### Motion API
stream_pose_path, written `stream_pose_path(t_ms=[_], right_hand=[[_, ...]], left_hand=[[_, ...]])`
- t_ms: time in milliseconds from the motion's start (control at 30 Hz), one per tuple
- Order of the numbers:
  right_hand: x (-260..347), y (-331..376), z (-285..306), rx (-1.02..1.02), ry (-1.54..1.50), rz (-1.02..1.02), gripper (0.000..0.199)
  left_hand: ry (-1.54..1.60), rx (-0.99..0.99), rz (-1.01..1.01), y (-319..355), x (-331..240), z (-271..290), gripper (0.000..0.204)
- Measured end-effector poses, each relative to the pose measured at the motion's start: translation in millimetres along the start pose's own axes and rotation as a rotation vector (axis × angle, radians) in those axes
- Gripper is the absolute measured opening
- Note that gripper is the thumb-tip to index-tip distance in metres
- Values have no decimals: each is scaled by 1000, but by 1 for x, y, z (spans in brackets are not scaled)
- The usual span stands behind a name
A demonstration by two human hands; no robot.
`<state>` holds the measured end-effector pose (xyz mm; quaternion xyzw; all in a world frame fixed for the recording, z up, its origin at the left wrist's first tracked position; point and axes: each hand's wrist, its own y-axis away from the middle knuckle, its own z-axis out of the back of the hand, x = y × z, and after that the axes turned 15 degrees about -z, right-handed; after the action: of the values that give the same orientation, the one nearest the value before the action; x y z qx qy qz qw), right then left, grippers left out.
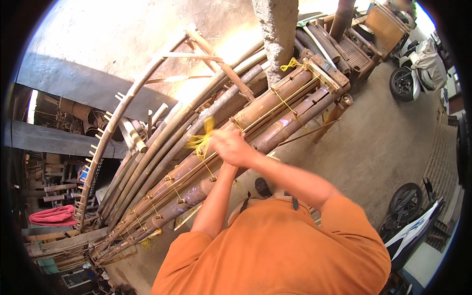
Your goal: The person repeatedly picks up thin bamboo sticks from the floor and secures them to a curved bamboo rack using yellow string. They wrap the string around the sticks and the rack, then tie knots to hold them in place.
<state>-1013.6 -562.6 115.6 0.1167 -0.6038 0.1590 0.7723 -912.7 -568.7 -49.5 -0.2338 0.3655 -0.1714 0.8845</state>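
At the middle of the frame, both hands meet over a long bamboo frame (275,105), blurred with motion. The right hand (235,147) lies uppermost, its fingers (221,139) curled tight around a strand of yellow cord (200,141) that flares out in a loose tuft to the left of the knuckles. The left hand (227,164) sits beneath and partly behind it, so only the wrist and forearm show clearly; whether its fingers are closed on the cord or merely pressed to the bamboo cannot be told.

The cord runs on along the frame, with further yellow ties knotted at intervals and a bigger knot (290,64) near the far end. The frame itself is a bundle of thick brown poles pinned with short wooden pegs, lying slantwise from lower left to upper right. Thinner, paler curved bamboo rods (147,93) arch beside it on the left, one studded with a row of pegs.

A rough concrete pillar (278,29) rises just behind the far end, crowding the poles there. More stacked bamboo and a wooden crate (386,24) lie beyond it. On the bare concrete floor (383,142) to the right stand two motor scooters (418,69), well apart from the frame. A red cloth (54,215) hangs at the far left among cluttered timber. The person's orange shirt (275,250) fills the lower edge.
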Motion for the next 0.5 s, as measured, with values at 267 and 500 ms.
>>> stream_pose_path(t_ms=[267, 500], right_hand=[[-70, -116, 53, 472, -153, -289, 40], [-88, 79, 69, 527, 335, -198, 41]], left_hand=[[-49, 275, 246, -32, -42, 33, 27], [-20, 237, 382, -41, -46, 28, 25]])
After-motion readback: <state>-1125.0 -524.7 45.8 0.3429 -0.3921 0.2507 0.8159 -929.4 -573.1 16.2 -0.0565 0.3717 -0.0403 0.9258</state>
